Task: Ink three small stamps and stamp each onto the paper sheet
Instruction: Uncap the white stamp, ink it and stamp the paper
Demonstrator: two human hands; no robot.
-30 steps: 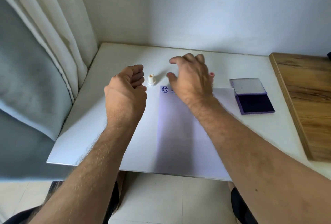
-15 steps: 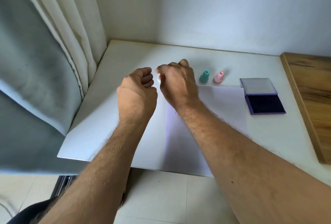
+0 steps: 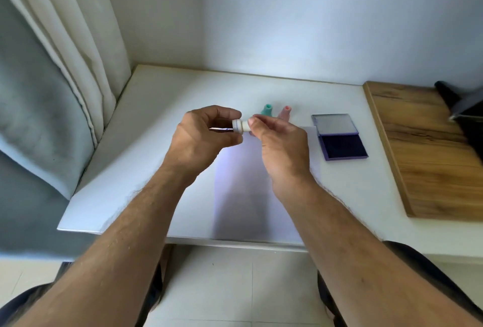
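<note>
A small white stamp [image 3: 240, 125] lies sideways in the air above the top of the paper sheet [image 3: 245, 196]. My right hand [image 3: 279, 143] pinches its narrow handle end. My left hand [image 3: 201, 138] curls its thumb and forefinger around the wide face end. A teal stamp [image 3: 267, 110] and a pink stamp [image 3: 285, 112] stand upright just beyond the paper, behind my right fingers. The ink pad [image 3: 342, 141] lies open to the right of the paper, its dark pad towards me. My hands hide the top of the sheet.
The white table [image 3: 146, 143] meets the wall at the back and a pale curtain [image 3: 78, 65] on the left. A wooden board [image 3: 431, 148] adjoins the table on the right, with a dark object [image 3: 465, 107] at its far end.
My right hand closed on the white stamp, lifted it off the table and turned it sideways. My left hand opened from a fist and took its wide end.
</note>
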